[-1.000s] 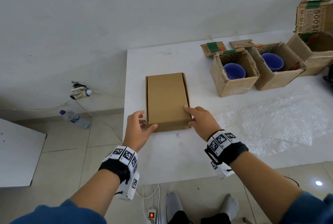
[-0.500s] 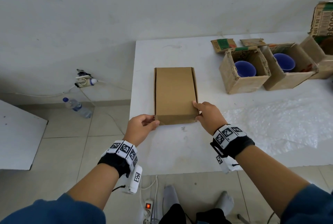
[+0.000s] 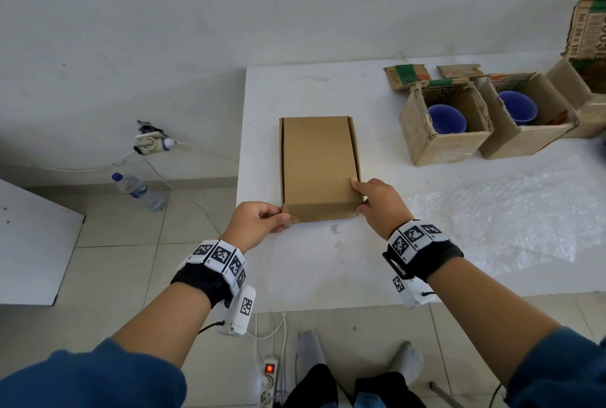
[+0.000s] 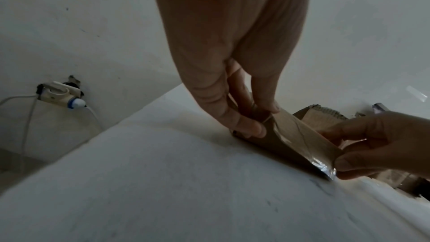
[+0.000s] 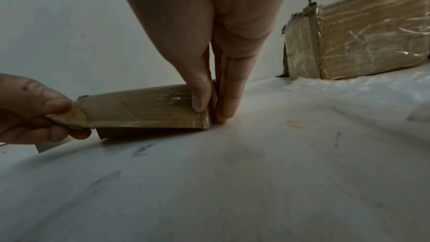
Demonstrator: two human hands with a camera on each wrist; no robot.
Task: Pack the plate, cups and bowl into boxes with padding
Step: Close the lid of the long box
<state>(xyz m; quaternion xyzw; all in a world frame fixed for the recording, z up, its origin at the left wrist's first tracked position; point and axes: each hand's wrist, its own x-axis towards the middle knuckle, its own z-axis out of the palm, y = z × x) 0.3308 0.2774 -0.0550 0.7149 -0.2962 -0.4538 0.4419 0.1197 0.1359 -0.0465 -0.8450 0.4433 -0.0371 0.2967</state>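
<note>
A flat cardboard box (image 3: 319,165) lies lengthwise away from the person, left hand (image 3: 254,222) and right hand (image 3: 380,204) each pinching a near corner.

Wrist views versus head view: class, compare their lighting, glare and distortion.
Head view: bright, even light, wide-angle bending at the edges. Left wrist view: dim, glare on the flat box tape. Right wrist view: dim, sheen on the taped box, table curved.

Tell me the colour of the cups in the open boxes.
Blue cups, one in each open box; clearest in the head view.
</note>
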